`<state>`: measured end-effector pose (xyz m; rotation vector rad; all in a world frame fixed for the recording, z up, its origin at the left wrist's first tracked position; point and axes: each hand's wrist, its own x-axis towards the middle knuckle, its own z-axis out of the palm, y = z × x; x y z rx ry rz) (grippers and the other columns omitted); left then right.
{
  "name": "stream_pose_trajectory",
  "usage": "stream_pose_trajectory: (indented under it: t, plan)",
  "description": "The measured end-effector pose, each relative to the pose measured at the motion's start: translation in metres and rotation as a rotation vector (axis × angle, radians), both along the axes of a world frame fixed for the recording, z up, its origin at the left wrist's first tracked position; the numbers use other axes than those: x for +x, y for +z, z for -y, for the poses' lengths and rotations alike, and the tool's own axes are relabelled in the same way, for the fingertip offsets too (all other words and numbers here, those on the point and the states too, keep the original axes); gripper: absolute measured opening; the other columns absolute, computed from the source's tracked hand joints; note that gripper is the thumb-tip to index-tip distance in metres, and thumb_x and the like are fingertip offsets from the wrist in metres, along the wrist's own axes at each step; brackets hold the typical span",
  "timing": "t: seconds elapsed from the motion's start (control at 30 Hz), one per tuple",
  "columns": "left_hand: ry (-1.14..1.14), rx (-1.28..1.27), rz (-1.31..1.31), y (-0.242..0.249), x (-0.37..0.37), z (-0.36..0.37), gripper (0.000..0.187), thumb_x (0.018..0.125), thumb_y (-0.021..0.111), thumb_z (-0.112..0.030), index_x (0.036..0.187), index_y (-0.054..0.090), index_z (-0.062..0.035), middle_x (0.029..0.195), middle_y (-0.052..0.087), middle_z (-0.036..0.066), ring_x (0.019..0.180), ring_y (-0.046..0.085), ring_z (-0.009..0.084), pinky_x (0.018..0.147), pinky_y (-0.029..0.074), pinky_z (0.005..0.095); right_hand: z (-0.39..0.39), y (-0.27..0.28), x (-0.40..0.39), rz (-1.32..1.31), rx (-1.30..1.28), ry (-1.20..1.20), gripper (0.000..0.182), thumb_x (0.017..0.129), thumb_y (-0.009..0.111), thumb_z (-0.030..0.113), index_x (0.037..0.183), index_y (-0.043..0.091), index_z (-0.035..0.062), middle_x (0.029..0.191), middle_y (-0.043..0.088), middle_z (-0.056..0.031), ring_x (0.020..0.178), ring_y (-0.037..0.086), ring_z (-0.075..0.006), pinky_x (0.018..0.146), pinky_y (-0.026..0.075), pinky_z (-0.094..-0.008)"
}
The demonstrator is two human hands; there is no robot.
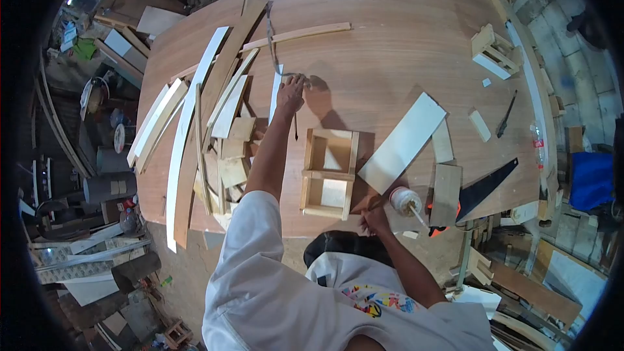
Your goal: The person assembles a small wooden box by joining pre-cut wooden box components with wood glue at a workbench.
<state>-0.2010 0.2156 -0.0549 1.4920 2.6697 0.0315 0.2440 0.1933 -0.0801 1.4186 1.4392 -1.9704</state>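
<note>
L hand (290, 93) at upper ctr of frame, arm stretched out, fingers down by the lower end of a grey strip (270, 32); can't tell if it grips the strip or just rests there; thin dark stick (296, 129) shows just below that hand; R hand (376, 219) at lower ctr, near edge of desk (403, 32), fingers curled in; can't tell what, if anything, it holds.

Btwn the hands, ctr of frame, 2-compartment wooden box (329, 174) on the desk, open side up; white board (406, 143) lies slantwise just right of it; white tub (396, 195) w/ a pale stick (418, 213) leaning out, just right of R hand; wood block (446, 185) partly covers a handsaw (491, 184), dark blade pointing to the right.

Left of ctr, pile of offcuts (234, 170) beside L forearm; long white strip (182, 156) & other slats run slantwise farther left; another slat (318, 31) crosswise, upper ctr.

Upper right, small wooden frame (497, 51); below it, dark pointed tool (506, 119); clear bottle (538, 140) by right edge; blue item (592, 179) off the desk, far right.
</note>
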Motion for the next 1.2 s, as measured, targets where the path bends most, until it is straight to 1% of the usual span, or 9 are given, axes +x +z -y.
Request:
stream_pose_trajectory:
  t: [0.23,0.27,0.37,0.5,0.57,0.7,0.8,1.1,1.2]
  plan:
    - [0.035,-0.137,0.097,-0.014,-0.003,-0.021,0.034,0.082,0.054,-0.013,0.116,0.051,-0.0128,0.115,0.053,0.011,0.106,0.050,0.0318,0.085,0.046,0.0418,0.003,0.008,-0.002,0.098,0.038,0.048,0.042,0.088,0.052,0.031,0.064,0.058,-0.0029,0.056,0.061,-0.0120,0.037,0.054,-0.0170,0.031,0.041,-0.0298]
    - [-0.052,0.197,0.019,-0.098,-0.034,-0.004,0.021,0.082,0.055,-0.013,0.102,0.057,-0.0061,0.100,0.056,0.017,0.096,0.053,0.0354,0.080,0.046,0.0413,0.001,0.007,-0.004,0.151,0.060,0.088,0.045,0.087,0.053,0.035,0.063,0.061,-0.0021,0.055,0.061,-0.0108,0.037,0.054,-0.0168,0.033,0.042,-0.0304]
    - [0.101,0.285,0.274,-0.058,-0.012,0.014,0.008,0.080,0.057,-0.007,0.085,0.058,-0.0004,0.090,0.058,0.019,0.084,0.057,0.0379,0.072,0.048,0.0425,0.000,0.011,-0.006,0.141,0.106,0.080,0.041,0.084,0.057,0.032,0.062,0.062,-0.0020,0.054,0.060,-0.0125,0.036,0.054,-0.0180,0.035,0.043,-0.0306]
    - [0.109,0.420,0.365,-0.020,0.002,0.043,0.013,0.079,0.057,-0.001,0.092,0.059,-0.0002,0.089,0.060,0.017,0.078,0.059,0.0338,0.068,0.049,0.0386,0.001,0.005,-0.005,0.175,0.148,0.119,0.033,0.080,0.059,0.028,0.066,0.063,-0.0024,0.060,0.063,-0.0137,0.041,0.057,-0.0189,0.037,0.045,-0.0316]
    - [0.178,0.576,0.449,0.014,0.017,0.061,0.023,0.074,0.055,0.010,0.094,0.060,0.0006,0.089,0.059,0.018,0.080,0.061,0.0317,0.071,0.049,0.0359,0.009,-0.033,0.005,0.182,0.741,0.358,0.028,0.079,0.058,0.024,0.069,0.063,-0.0015,0.068,0.065,-0.0143,0.049,0.061,-0.0200,0.040,0.047,-0.0329]
    - [0.084,0.705,0.372,0.048,0.039,0.119,0.023,0.074,0.056,0.011,0.094,0.062,0.0018,0.088,0.060,0.016,0.079,0.062,0.0278,0.069,0.050,0.0324,0.009,-0.025,0.006,0.040,0.561,0.153,0.027,0.080,0.055,0.024,0.073,0.063,-0.0016,0.074,0.066,-0.0160,0.054,0.063,-0.0216,0.041,0.048,-0.0348]
    - [0.199,0.686,0.456,0.072,0.058,0.161,0.023,0.075,0.056,0.010,0.095,0.063,0.0011,0.089,0.061,0.015,0.078,0.063,0.0246,0.068,0.050,0.0304,-0.002,0.015,-0.003,0.010,0.014,-0.025,0.030,0.082,0.049,0.022,0.078,0.062,-0.0040,0.070,0.065,-0.0170,0.048,0.061,-0.0236,0.039,0.048,-0.0337]
    - [0.596,0.705,0.489,0.100,0.141,0.254,0.015,0.079,0.058,0.002,0.094,0.058,-0.0028,0.079,0.064,0.010,0.067,0.060,0.0203,0.060,0.046,0.0317,0.008,0.012,0.004,-0.159,0.273,-0.063,0.027,0.084,0.050,0.020,0.074,0.062,-0.0013,0.057,0.058,-0.0076,0.044,0.055,-0.0145,0.039,0.044,-0.0274]
    - [0.343,0.682,0.243,0.087,0.167,0.273,0.005,0.080,0.060,-0.005,0.085,0.062,-0.0037,0.075,0.066,0.009,0.072,0.059,0.0253,0.068,0.044,0.0348,0.021,0.040,-0.002,-0.238,0.297,-0.176,0.024,0.085,0.051,0.018,0.074,0.063,-0.0001,0.056,0.055,-0.0047,0.042,0.052,-0.0102,0.037,0.040,-0.0240]
